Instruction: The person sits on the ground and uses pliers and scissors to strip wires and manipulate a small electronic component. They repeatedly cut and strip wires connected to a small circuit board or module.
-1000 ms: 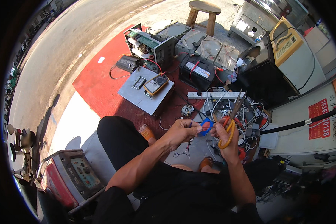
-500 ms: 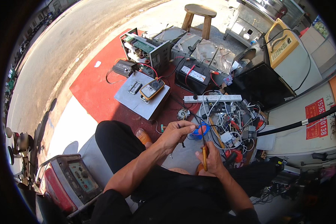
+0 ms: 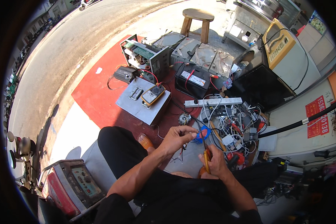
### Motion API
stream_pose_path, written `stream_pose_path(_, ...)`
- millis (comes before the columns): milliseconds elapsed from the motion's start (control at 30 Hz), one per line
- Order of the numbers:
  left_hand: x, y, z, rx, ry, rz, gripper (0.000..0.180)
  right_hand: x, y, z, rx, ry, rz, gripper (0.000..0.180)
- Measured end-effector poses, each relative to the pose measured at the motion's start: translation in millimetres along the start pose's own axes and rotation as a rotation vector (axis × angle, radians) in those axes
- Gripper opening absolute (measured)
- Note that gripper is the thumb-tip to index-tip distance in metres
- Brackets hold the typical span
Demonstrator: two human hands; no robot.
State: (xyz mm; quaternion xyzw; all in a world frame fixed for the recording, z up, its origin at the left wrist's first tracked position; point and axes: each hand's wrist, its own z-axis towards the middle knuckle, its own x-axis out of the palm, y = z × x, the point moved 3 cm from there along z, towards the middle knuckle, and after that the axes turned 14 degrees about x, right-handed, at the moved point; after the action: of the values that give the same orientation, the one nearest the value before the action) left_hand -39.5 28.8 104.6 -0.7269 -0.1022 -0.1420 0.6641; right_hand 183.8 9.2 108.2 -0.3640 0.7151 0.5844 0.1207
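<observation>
My left hand [image 3: 177, 139] pinches a thin dark wire [image 3: 183, 146] between thumb and fingertips, and its loose ends dangle below. Gripped in my right hand [image 3: 217, 162] are long-nosed pliers [image 3: 206, 160] with yellow and reddish handles. Their narrow dark jaws point away from me, close to the left fingertips. Whether the jaws touch the wire is too small to tell. A round blue thing with a red middle [image 3: 202, 135] lies just beyond the jaws, partly behind them.
A multimeter [image 3: 153, 94] rests on a grey metal case [image 3: 132, 106]. A black battery [image 3: 192, 80] and a white power strip [image 3: 213, 101] stand ahead; tangled cables [image 3: 231, 127] lie to the right. A red generator [image 3: 69, 186] is at left, a wooden stool [image 3: 198, 15] at the back.
Both hands have stayed close together and shifted only slightly, the right one a little to the right. The left fingers have opened out a bit around the wire. The view has tilted slightly.
</observation>
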Motion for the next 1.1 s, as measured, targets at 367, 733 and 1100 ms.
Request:
stream_pose_path(367,3,-2,-1,0.121,0.052,0.083,0.013,2,9,-6,0.006,-0.047,-0.084,0.044)
stream_pose_path(733,9,-1,-3,0.207,0.071,0.085,0.013,10,0,-5,-0.124,-0.162,-0.018,0.037)
stream_pose_path(1100,5,4,-2,0.164,0.227,-0.036,0.01,-16,10,7,-0.28,-0.26,-0.274,0.042)
